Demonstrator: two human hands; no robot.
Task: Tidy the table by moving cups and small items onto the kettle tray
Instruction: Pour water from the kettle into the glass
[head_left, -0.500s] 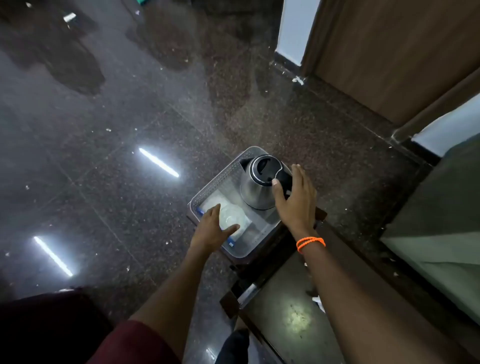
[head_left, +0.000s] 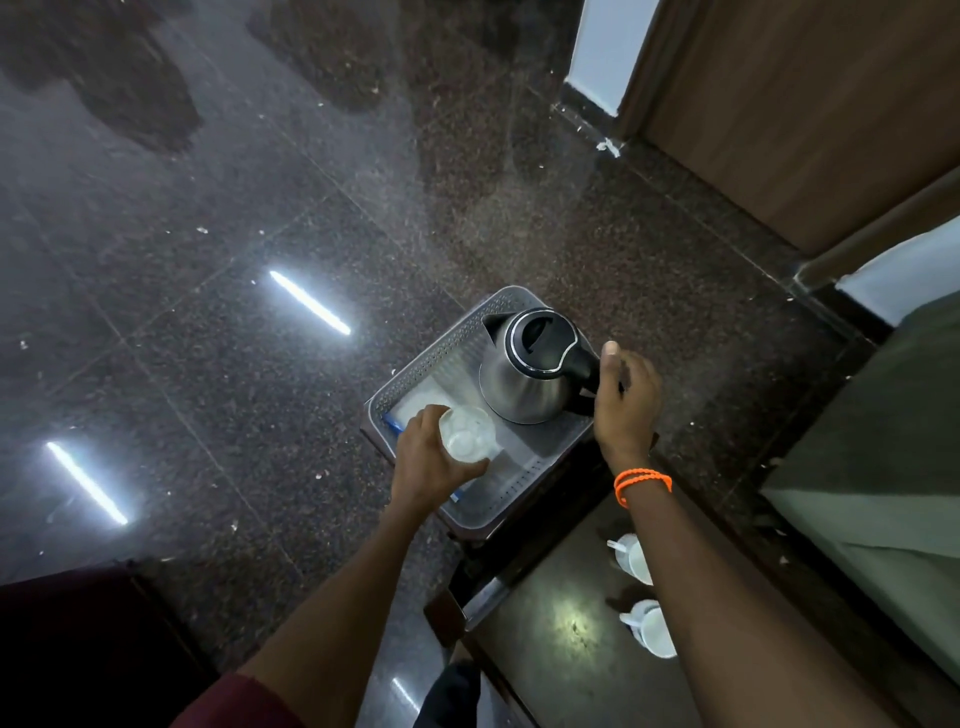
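1. On the grey kettle tray, which sits at the far end of the dark bench, the left hand grips a clear glass, fingers and thumb curled round its side, mouth up.
2. The glass is over the tray's near-left part, just beside the steel kettle, which fills the far-right part; whether the glass already rests on the tray floor cannot be told.
3. The right hand hangs beside the kettle handle with fingers loosely curled and thumb raised, holding nothing; whether it touches the handle is unclear.
4. Something flat and white with a blue edge lies on the tray beneath the left hand, so the glass is best lowered straight down and level, then tested for wobble before the fingers let go.
5. Keeping it apart from the kettle body, and letting the right hand steady the kettle or tray, would likely stop a knock.
6. Two white cups stand on the bench along its right edge, part hidden by the right forearm; judging from this, they are next, so the tray's near edge should stay free for them.
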